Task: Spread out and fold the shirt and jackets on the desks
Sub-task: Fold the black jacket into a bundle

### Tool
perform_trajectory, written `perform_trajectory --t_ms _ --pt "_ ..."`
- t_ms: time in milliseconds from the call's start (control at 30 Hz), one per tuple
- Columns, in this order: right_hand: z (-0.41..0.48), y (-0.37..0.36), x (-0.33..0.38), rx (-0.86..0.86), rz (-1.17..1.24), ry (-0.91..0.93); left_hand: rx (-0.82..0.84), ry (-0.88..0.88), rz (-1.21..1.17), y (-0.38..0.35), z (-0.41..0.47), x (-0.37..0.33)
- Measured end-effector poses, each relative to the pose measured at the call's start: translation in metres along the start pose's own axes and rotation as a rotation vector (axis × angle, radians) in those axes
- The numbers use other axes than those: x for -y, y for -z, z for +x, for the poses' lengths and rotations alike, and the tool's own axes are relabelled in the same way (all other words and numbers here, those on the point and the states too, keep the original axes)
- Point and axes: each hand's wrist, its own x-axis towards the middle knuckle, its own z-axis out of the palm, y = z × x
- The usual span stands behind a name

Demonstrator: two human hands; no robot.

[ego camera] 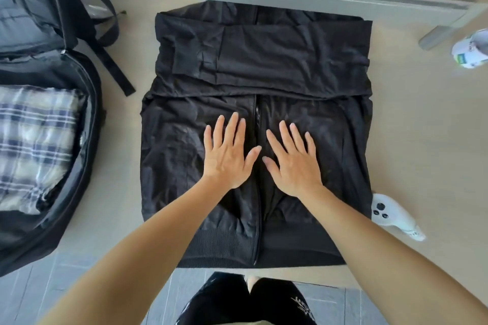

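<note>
A black zip-up jacket (253,66) lies flat on the light wooden desk (412,124), front side up, its ribbed hem at the near edge. Both sleeves are folded across the upper half in a horizontal band. My left hand (227,155) presses flat on the jacket just left of the zipper, fingers straight and spread. My right hand (293,161) presses flat just right of the zipper in the same way. A folded plaid shirt (34,145) lies inside an open black bag at the left.
The open black bag (87,124) with loose straps covers the desk's left side. A white game controller (390,216) lies by the jacket's right edge. A white bottle (470,53) lies at the far right. A grey ledge runs along the back.
</note>
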Motion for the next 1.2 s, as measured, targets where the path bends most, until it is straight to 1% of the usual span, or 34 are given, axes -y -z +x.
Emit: perform_trajectory --t_ms 100,167,233,300,433,500,533,600,667,700,733,767,833,967,1100,1200 --pt "-0.029 0.004 0.006 -0.058 0.014 0.022 -0.093 0.027 -0.040 -0.003 -0.047 0.003" --pt "-0.062 -0.002 0.010 -0.073 -0.002 0.122 -0.082 0.047 -0.029 -0.011 -0.083 0.012" --pt "-0.090 -0.012 0.008 -0.025 -0.024 0.209 -0.053 0.081 0.005 -0.021 -0.115 0.026" --pt "-0.103 -0.020 0.000 0.008 -0.037 0.249 -0.017 0.101 0.048 -0.032 -0.140 0.044" --pt "-0.107 -0.019 -0.013 0.019 -0.042 0.285 -0.003 0.110 0.047 -0.036 -0.151 0.066" --pt "-0.116 -0.017 -0.014 -0.029 -0.026 0.286 -0.009 0.119 0.050 -0.034 -0.152 0.064" --pt "-0.124 -0.017 -0.010 -0.072 0.002 0.321 -0.018 0.116 0.046 -0.034 -0.155 0.061" --pt "-0.141 -0.019 0.002 -0.148 0.043 0.476 -0.041 0.030 0.038 -0.033 -0.165 0.048" --pt "-0.154 -0.022 0.014 -0.153 0.028 0.596 -0.015 -0.160 0.046 -0.035 -0.176 0.030" --pt "-0.156 -0.024 0.018 -0.155 0.030 0.611 0.024 -0.235 0.054 -0.036 -0.179 0.020" --pt "-0.157 -0.025 0.019 -0.172 0.049 0.606 0.074 -0.268 0.069 -0.037 -0.181 0.010" --pt "-0.156 -0.024 0.019 -0.198 0.069 0.601 0.117 -0.260 0.086 -0.037 -0.181 0.003" --pt "-0.152 -0.023 0.020 -0.227 0.106 0.593 0.173 -0.199 0.094 -0.039 -0.180 -0.004" --pt "-0.155 -0.017 0.025 -0.200 0.149 0.448 0.179 -0.147 0.081 -0.033 -0.181 -0.009" --pt "-0.154 -0.024 0.026 -0.170 0.211 0.401 0.144 -0.091 0.013 -0.022 -0.179 -0.021" --pt "-0.145 -0.018 0.030 -0.090 0.278 0.328 0.117 -0.092 0.057 -0.015 -0.171 -0.025"
